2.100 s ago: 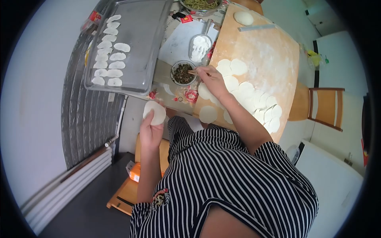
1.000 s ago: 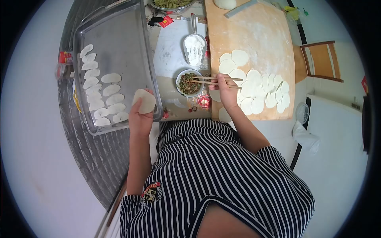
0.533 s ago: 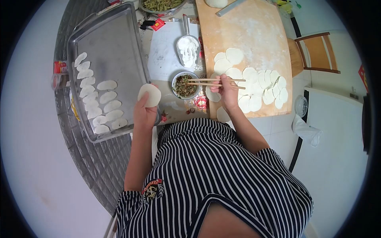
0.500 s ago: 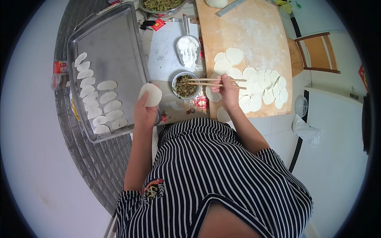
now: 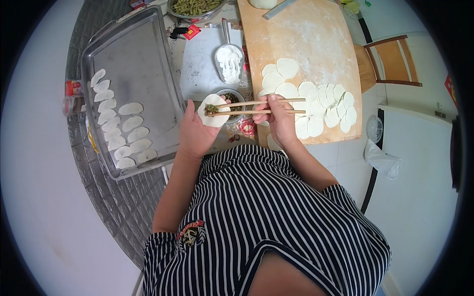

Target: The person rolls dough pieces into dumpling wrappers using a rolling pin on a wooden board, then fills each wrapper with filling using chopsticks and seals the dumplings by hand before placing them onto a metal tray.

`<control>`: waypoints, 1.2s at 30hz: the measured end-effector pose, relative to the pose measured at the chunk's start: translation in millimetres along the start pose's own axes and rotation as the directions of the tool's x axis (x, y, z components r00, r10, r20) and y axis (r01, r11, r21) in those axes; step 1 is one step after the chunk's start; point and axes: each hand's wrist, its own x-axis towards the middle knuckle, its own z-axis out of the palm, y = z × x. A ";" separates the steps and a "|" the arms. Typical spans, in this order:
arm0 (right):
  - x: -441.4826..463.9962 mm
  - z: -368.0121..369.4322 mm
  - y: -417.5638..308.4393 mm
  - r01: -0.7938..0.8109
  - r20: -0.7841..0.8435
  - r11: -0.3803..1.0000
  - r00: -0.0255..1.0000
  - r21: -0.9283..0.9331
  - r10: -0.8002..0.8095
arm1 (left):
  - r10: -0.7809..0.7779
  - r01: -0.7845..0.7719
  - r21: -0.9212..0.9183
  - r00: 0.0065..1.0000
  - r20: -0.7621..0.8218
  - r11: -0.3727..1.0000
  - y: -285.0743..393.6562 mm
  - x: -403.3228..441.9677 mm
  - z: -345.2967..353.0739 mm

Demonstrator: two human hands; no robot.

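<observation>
A round dumpling wrapper [image 5: 215, 120] lies across the fingers of my left hand [image 5: 195, 132], its thumb lifted away. My right hand [image 5: 279, 121] is closed on a pair of wooden chopsticks [image 5: 252, 102]. Their tips rest at a small clump of chopped filling [image 5: 211, 109] on the wrapper. Behind the wrapper and chopsticks stands the bowl of filling [image 5: 236, 94], partly covered. Several flat dough rounds [image 5: 287, 68] overlap on the wooden board [image 5: 306, 39] beside my right hand. To the left, folded dumplings [image 5: 131, 108] lie in two rows on a metal tray [image 5: 148, 54].
A metal scoop of white flour [image 5: 229, 64] sits on a paper sheet [image 5: 195, 64] beyond the bowl. At the back are a bowl of green pods [image 5: 195, 7], a lump of dough [image 5: 262, 3] and a grey bar [image 5: 278, 9]. A wooden chair [image 5: 390, 60] stands to the right.
My left hand has moved right with the wrapper and its thumb has come off it. The chopsticks have left the bowl and brought filling onto the wrapper.
</observation>
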 end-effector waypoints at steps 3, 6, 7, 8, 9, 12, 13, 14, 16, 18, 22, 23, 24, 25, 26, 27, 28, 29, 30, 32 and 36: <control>-5.2 -1.9 -5.4 0.020 0.037 0.999 0.999 -0.043 -0.018 | 0.016 -0.017 0.038 1.000 0.007 0.999 -0.4 0.0 -8.0; -6.7 -8.5 -10.0 0.029 0.043 0.999 0.999 -0.036 -0.027 | 0.061 -0.061 -0.002 0.998 -0.021 0.998 -0.4 1.7 -16.2; -6.7 -10.7 -11.6 0.029 0.042 0.999 0.999 -0.037 -0.027 | 0.078 -0.077 0.024 0.997 -0.013 0.997 -0.5 1.6 -16.5; -6.4 -12.2 -12.9 0.050 0.030 0.999 0.998 -0.011 -0.050 | 0.095 -0.095 0.050 0.995 -0.005 0.994 -0.6 1.2 -16.8; -6.2 -13.1 -13.9 0.071 0.018 0.997 0.997 0.014 -0.071 | 0.097 -0.097 0.049 0.995 -0.006 0.994 -0.6 1.1 -17.2; -5.0 -10.7 -16.5 0.082 -0.007 0.995 0.997 0.052 -0.081 | 0.117 -0.112 0.078 0.991 -0.059 0.991 -0.1 2.9 -18.2; -4.6 -9.0 -17.4 0.085 -0.027 0.994 0.996 0.068 -0.084 | 0.123 -0.113 0.104 0.989 -0.087 0.988 -1.0 3.7 -20.2; -3.8 -6.1 -17.6 0.085 -0.027 0.994 0.996 0.068 -0.083 | 0.128 -0.113 0.130 0.985 -0.116 0.985 -1.8 4.2 -21.6; -1.3 -0.2 -16.7 0.061 0.017 0.995 0.998 0.080 -0.063 | 0.129 -0.116 0.126 0.987 -0.098 0.985 -3.9 4.0 -22.3; 3.4 -0.8 -9.7 0.053 0.029 0.998 0.998 0.035 -0.054 | 0.131 -0.121 0.122 0.988 -0.079 0.985 -5.0 3.2 -21.3; 2.6 -8.1 -4.4 0.038 0.026 0.999 0.999 -0.023 -0.037 | 0.195 -0.177 0.148 0.974 -0.113 0.973 -4.5 1.6 -19.1; 2.3 -10.5 -4.2 0.049 0.030 0.998 0.998 -0.040 -0.048 | 0.208 -0.186 0.155 0.967 -0.144 0.970 -4.6 1.8 -19.6; 2.1 -11.3 -5.1 0.049 0.029 0.998 0.998 -0.040 -0.048 | 0.207 -0.185 0.155 0.968 -0.144 0.970 -4.7 1.9 -20.8; 1.5 -12.1 -6.6 0.046 0.029 0.998 0.999 -0.042 -0.045 | 0.216 -0.192 0.156 0.964 -0.154 0.969 -5.2 2.1 -22.1; 1.0 -13.0 -7.7 0.043 0.029 0.998 0.999 -0.044 -0.041 | 0.223 -0.198 0.158 0.961 -0.164 0.967 -5.8 2.5 -23.4; 1.1 -12.7 -7.7 0.043 0.026 0.998 0.999 -0.044 -0.042 | 0.221 -0.195 0.158 0.961 -0.165 0.968 -6.2 2.8 -23.2; 1.5 -11.0 -6.9 0.034 0.033 0.999 0.999 -0.003 -0.034 | 0.207 -0.183 0.150 0.966 -0.158 0.972 -6.6 2.5 -23.0; 2.1 -9.3 -6.2 0.025 0.041 0.999 0.999 0.039 -0.027 | 0.193 -0.172 0.142 0.970 -0.151 0.975 -6.7 2.3 -22.7; 3.3 -8.3 -3.7 0.025 0.039 0.999 0.999 0.041 -0.027 | 0.191 -0.170 0.144 0.970 -0.151 0.975 -6.8 2.6 -23.8; 6.5 -8.0 1.8 -0.032 0.079 0.998 0.996 -0.055 0.037 | 0.195 -0.182 0.122 0.974 -0.113 0.976 -6.5 4.6 -27.1; 2.1 -15.7 -2.7 -0.019 0.027 0.999 0.999 -0.033 0.020 | 0.256 -0.232 0.152 0.954 -0.156 0.961 -0.6 3.6 -31.4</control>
